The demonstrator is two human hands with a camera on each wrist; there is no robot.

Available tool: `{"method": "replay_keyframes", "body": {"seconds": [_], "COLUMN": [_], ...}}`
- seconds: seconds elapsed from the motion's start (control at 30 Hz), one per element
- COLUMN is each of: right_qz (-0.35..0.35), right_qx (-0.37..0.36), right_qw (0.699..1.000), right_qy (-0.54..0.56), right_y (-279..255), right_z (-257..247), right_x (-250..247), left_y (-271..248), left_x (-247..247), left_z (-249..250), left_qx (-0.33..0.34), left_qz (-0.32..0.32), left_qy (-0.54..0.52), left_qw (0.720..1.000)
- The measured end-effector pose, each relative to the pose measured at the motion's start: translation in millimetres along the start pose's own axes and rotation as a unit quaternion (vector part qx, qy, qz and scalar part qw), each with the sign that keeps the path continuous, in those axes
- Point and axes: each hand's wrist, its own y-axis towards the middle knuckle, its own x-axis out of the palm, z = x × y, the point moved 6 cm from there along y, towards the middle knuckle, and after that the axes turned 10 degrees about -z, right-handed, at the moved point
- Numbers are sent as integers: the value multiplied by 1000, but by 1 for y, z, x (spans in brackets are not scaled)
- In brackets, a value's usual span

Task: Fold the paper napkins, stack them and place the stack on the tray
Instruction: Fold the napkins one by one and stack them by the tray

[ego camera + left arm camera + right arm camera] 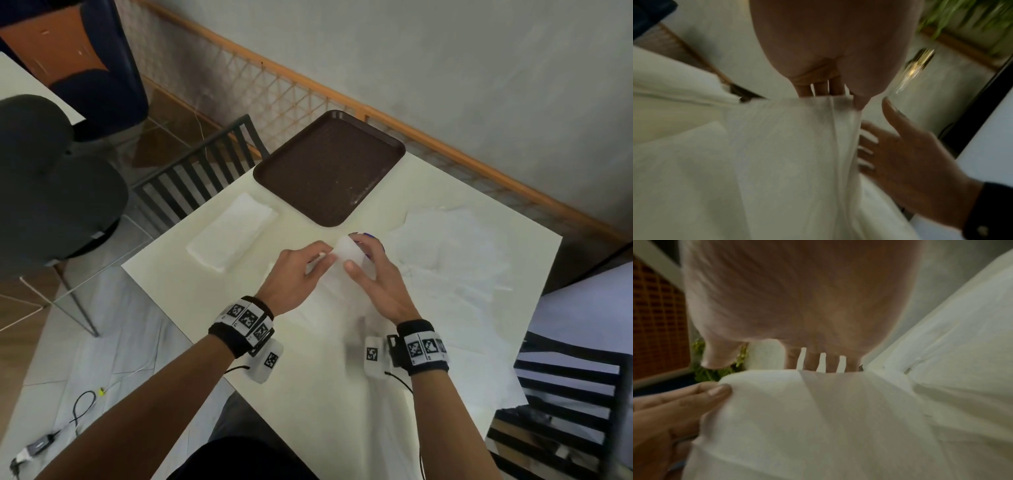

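On the cream table point(308, 394) I hold one white paper napkin point(346, 251) raised at its far edge, just in front of the brown tray point(329, 168), which holds nothing. My left hand point(323, 257) pinches the napkin's left corner, and its thumb point(719, 391) lies on the paper. My right hand point(356, 253) curls its fingers over the lifted fold, with its fingertips point(809, 363) tucked behind the edge. In the left wrist view the napkin point(787, 162) hangs in folds between both hands. A folded napkin stack point(233, 231) lies left of the tray.
A loose pile of unfolded napkins point(452, 253) covers the table's right side. Black slatted chairs stand at the far left corner point(205, 164) and at the right point(565, 394). A dark padded chair point(51, 188) is further left. Something blue-purple point(371, 236) peeks out behind my right hand.
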Motion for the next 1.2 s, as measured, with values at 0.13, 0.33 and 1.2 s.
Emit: {"method": "replay_keyframes", "body": {"seconds": [0.13, 0.33, 1.2], "right_qz": [4, 15, 5], "right_qx": [37, 75, 26], "right_qw": [988, 938, 994], "right_qy": [147, 339, -105], "right_y": [-6, -4, 171], "right_z": [-1, 4, -77], "right_x": [-9, 10, 40], "left_y": [-2, -1, -26], "left_x": [-39, -68, -160], "left_z": [26, -10, -127], "left_qx": [-5, -73, -191], "left_qz": [119, 191, 176], "left_qy": [-10, -123, -34], "left_qw": [993, 971, 965]}}
